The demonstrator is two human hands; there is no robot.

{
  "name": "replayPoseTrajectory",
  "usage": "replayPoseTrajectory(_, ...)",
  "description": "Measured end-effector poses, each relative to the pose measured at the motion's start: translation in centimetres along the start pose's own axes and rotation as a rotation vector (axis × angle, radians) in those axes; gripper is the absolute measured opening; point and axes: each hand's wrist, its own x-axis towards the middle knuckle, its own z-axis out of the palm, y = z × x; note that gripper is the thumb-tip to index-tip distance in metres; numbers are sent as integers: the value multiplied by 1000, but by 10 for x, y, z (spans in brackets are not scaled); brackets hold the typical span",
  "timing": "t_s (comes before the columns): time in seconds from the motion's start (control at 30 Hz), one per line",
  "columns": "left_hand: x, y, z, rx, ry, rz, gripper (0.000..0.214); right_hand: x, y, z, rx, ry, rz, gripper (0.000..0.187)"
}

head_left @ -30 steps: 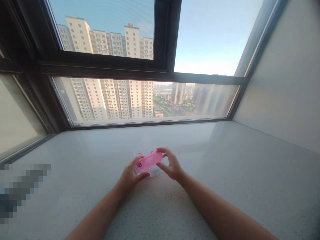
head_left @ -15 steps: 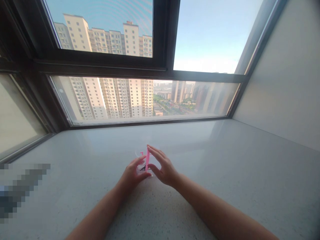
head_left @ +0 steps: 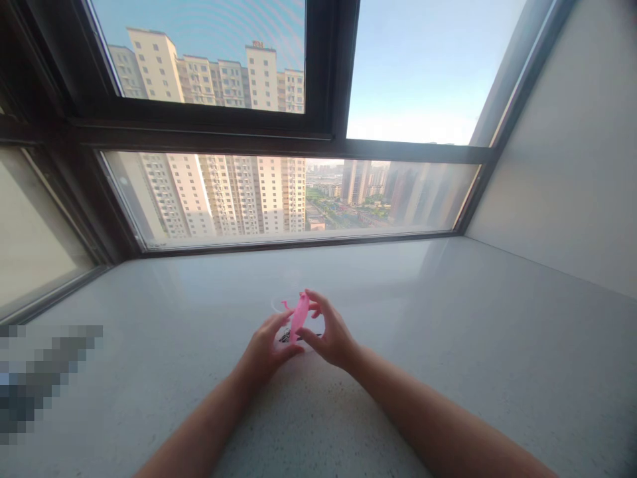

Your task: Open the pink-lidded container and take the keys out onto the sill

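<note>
Clear box [head_left: 279, 309] mostly hidden behind hands (contents unreadable).

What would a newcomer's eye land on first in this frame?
Probably the pink lid, tipped up on edge at the centre of the pale stone sill, pinched by the right hand while the left hand steadies the clear container beneath it. Behind, the dark-framed window shows high-rise blocks.

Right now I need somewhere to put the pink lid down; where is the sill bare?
Bare sill lies right of the right hand, out to the wall, and behind the box up to the window. It is crowded only around the lid, between both hands.
</note>
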Motion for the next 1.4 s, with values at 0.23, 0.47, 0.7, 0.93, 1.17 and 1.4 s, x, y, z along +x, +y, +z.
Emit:
replayPoseTrajectory(0.23,-2,1,-4,37,47,-1,62,3,0,-10,158,281,66,63)
replayPoseTrajectory(0.47,-1,-8,-1,-45,163,-121,82,10,57,-36,320,631,395,56)
replayPoseTrajectory(0.7,3,-13,-5,-36,385,-194,79,1,85,-34,234,213,680,51)
replayPoseTrajectory(0.93,4,-11,-5,-34,430,-191,75,-5,40,-6,-55,-250,307,67)
replayPoseTrajectory(1.17,4,-9,-8,-33,410,-177,73,-7,38,-3,306,-341,412,82)
replayPoseTrajectory(1.4,2,4,-6,-24,264,-109,74,2,34,-7,769,-205,610,62)
